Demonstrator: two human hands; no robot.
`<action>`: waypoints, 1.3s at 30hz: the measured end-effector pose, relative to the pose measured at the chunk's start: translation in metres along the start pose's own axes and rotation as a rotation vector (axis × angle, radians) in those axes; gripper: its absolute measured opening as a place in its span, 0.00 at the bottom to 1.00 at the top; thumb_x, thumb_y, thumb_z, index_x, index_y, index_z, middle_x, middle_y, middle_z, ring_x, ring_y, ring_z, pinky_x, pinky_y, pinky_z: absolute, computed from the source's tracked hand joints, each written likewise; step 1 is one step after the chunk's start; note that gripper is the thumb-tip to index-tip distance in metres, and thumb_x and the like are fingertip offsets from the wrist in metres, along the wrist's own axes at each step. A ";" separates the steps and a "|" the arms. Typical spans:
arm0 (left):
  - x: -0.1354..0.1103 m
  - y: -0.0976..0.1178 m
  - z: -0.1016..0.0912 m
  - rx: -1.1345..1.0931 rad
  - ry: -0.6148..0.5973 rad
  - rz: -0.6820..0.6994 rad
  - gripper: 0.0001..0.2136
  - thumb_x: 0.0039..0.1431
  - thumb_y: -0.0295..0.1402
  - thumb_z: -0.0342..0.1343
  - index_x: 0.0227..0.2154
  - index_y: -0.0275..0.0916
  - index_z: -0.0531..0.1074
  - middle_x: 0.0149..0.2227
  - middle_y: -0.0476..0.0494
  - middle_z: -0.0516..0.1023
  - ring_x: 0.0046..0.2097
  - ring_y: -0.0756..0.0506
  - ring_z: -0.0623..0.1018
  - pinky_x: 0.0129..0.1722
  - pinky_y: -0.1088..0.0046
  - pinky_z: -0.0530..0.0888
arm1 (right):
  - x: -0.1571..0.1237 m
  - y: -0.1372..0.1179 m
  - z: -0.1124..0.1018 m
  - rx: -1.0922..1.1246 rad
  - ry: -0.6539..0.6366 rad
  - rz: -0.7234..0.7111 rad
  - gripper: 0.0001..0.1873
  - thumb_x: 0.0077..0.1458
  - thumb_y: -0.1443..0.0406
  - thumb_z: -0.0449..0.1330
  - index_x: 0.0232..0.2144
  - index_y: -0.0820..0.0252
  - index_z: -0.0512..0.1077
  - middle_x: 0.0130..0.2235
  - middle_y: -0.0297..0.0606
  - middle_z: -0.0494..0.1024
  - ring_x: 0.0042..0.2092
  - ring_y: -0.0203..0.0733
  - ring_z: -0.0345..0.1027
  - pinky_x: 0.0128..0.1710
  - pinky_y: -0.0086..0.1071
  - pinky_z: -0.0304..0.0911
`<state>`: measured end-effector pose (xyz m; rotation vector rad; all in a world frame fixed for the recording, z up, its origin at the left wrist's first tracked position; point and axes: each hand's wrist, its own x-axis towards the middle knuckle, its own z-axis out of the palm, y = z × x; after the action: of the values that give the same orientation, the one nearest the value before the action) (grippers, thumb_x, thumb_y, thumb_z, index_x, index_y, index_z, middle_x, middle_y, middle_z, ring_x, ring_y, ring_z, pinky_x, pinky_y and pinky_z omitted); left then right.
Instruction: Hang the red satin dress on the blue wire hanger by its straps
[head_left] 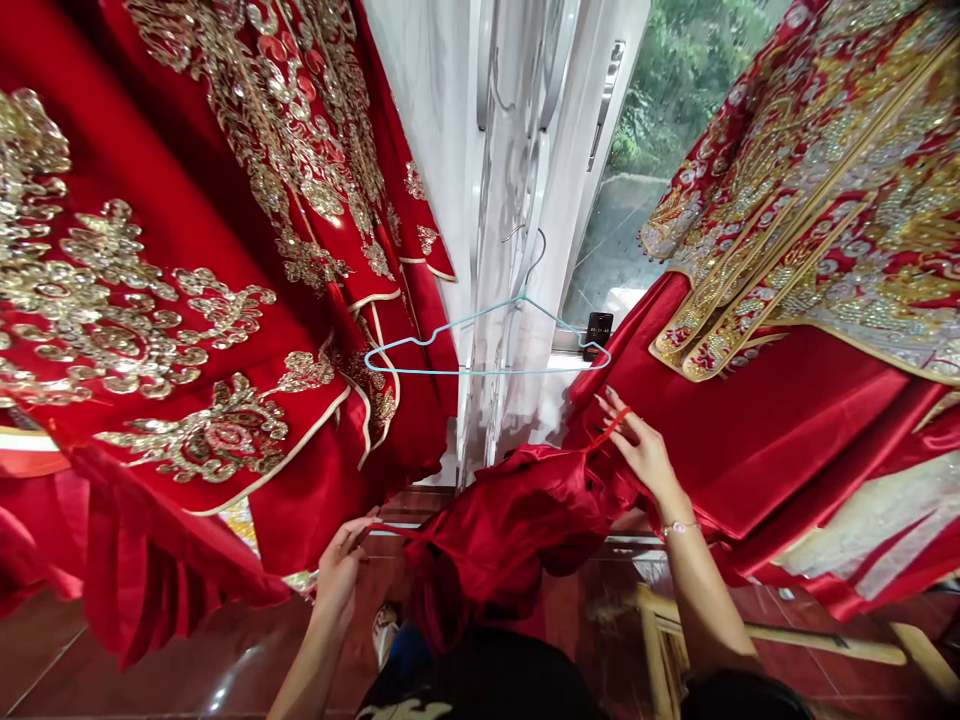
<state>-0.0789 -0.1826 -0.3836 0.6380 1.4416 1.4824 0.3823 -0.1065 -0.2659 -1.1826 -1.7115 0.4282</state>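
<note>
A bunched red satin garment (517, 510) stretches between my two hands in front of my body. My left hand (341, 570) pinches a thin red strap at its left end. At the opposite end, my right hand (641, 450) has another red strap (606, 434) between its fingers, some of them partly extended. The lower folds hang down toward my lap, and the garment's full shape is hidden by its creases. Above it hangs a bare light-blue wire hanger (487, 372), apart from both hands.
Red gowns with gold embroidery (285, 160) hang on the left. Another beaded red outfit (810, 220) hangs on the right. A phone showing a timer (598, 330) leans by the window (622, 220). A wooden stool (817, 645) stands on the red tiled floor at lower right.
</note>
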 end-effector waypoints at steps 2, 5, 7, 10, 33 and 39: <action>-0.002 0.006 0.004 -0.039 -0.040 0.025 0.17 0.28 0.27 0.57 0.29 0.40 0.76 0.40 0.44 0.83 0.59 0.34 0.74 0.52 0.65 0.72 | 0.013 0.002 -0.013 0.011 0.033 0.010 0.33 0.61 0.59 0.60 0.67 0.49 0.61 0.68 0.40 0.64 0.66 0.53 0.63 0.64 0.47 0.65; -0.008 0.012 0.010 -0.127 -0.004 0.068 0.16 0.30 0.28 0.59 0.30 0.40 0.75 0.39 0.45 0.82 0.55 0.37 0.76 0.51 0.66 0.73 | 0.036 0.009 -0.031 0.062 0.092 0.018 0.36 0.58 0.60 0.62 0.67 0.50 0.61 0.69 0.41 0.63 0.67 0.53 0.60 0.64 0.46 0.65; -0.014 0.019 0.015 -0.169 0.035 0.089 0.15 0.32 0.28 0.60 0.30 0.41 0.73 0.37 0.47 0.82 0.52 0.39 0.78 0.51 0.66 0.73 | 0.055 0.015 -0.042 0.114 0.106 0.037 0.38 0.55 0.59 0.65 0.66 0.51 0.62 0.69 0.42 0.61 0.68 0.54 0.58 0.64 0.47 0.64; -0.025 0.035 0.023 -0.273 0.009 -0.012 0.17 0.34 0.24 0.60 0.32 0.42 0.71 0.38 0.49 0.81 0.51 0.41 0.79 0.53 0.64 0.73 | 0.088 0.018 -0.052 0.171 0.012 0.094 0.40 0.48 0.56 0.69 0.63 0.55 0.67 0.68 0.47 0.64 0.68 0.56 0.58 0.64 0.50 0.61; -0.033 0.123 0.057 -0.150 -0.542 0.389 0.40 0.53 0.27 0.57 0.68 0.57 0.50 0.62 0.37 0.73 0.45 0.42 0.83 0.48 0.60 0.79 | 0.152 -0.057 -0.037 -0.016 -0.519 0.057 0.20 0.50 0.55 0.64 0.41 0.62 0.75 0.23 0.27 0.67 0.23 0.32 0.59 0.24 0.28 0.57; -0.009 0.159 0.082 -0.193 -0.478 0.416 0.48 0.53 0.38 0.64 0.70 0.56 0.40 0.56 0.34 0.77 0.49 0.37 0.83 0.41 0.62 0.81 | 0.159 -0.069 -0.057 -0.164 -0.642 0.008 0.18 0.49 0.53 0.64 0.36 0.60 0.77 0.27 0.33 0.73 0.28 0.35 0.64 0.29 0.30 0.62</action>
<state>-0.0453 -0.1308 -0.2155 1.1301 0.8173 1.6140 0.3875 -0.0151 -0.1083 -1.2479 -2.3252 0.7408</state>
